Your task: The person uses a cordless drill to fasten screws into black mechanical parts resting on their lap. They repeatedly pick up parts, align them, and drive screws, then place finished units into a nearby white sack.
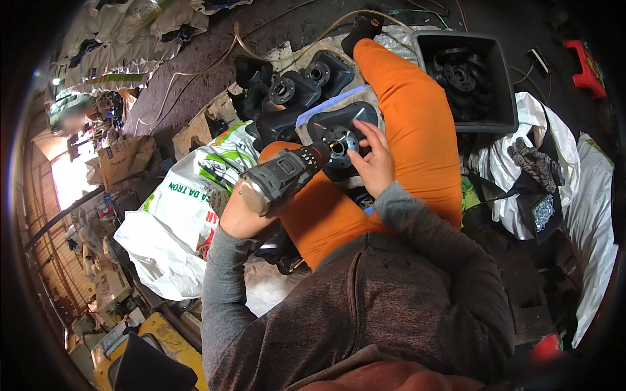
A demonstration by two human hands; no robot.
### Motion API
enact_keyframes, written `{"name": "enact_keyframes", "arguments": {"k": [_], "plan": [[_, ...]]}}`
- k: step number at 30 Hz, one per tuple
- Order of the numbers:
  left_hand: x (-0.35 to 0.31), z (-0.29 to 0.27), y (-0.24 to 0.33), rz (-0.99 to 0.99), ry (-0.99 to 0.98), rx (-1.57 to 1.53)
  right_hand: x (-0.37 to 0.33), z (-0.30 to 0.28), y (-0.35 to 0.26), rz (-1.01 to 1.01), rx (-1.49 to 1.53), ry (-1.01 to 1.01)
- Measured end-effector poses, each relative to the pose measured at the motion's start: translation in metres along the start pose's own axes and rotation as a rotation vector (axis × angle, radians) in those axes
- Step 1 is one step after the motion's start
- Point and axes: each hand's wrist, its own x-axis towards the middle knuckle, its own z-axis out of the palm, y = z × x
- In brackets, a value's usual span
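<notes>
Dark jacket (313, 309) lying nearest, filling the low part of my view; grey sleeves are running forward from it. My left hand (242, 214) is gripping a grey-black power drill (282, 177), its fingers mostly hidden under the tool. The chuck is pointing at the metal hub (339, 144) of a black housing (355, 117); whether the tip is touching, I cannot tell. My right hand (376, 163) is hovering over the hub's right side or resting on it, fingers (374, 134) spreading, thumb standing apart, nothing visibly pinched. So the housing is sitting directly beneath my right fingers and just ahead of the drill, between my orange trouser legs (417, 111).

Surface: the housing is lying on a pale sheet with a blue strip (329, 104). More black housings (297, 91) are clustering just beyond. Dark floor (189, 107) is spreading farther off, a pale cable (238, 42) looping over it. Daylight is coming in at far left.

Edges: a white sack (173, 218) is crowding my left forearm. A grey bin (512, 98) of dark round parts (460, 78) is standing close to my right leg. A patterned glove (536, 166) and a small tray of screws (543, 214) are lying farther right. Widest gap is showing at upper left, along the floor past the housings.
</notes>
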Motion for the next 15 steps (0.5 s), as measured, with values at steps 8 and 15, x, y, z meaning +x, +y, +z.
{"name": "enact_keyframes", "arguments": {"k": [8, 15], "plan": [[-0.013, -0.012, 0.015, -0.064, 0.026, -0.046, 0.021, -0.007, -0.009, 0.191, 0.006, -0.2], [-0.006, -0.005, -0.001, -0.123, 0.006, -0.071, 0.021, -0.002, 0.013, 0.292, 0.343, 0.069]]}}
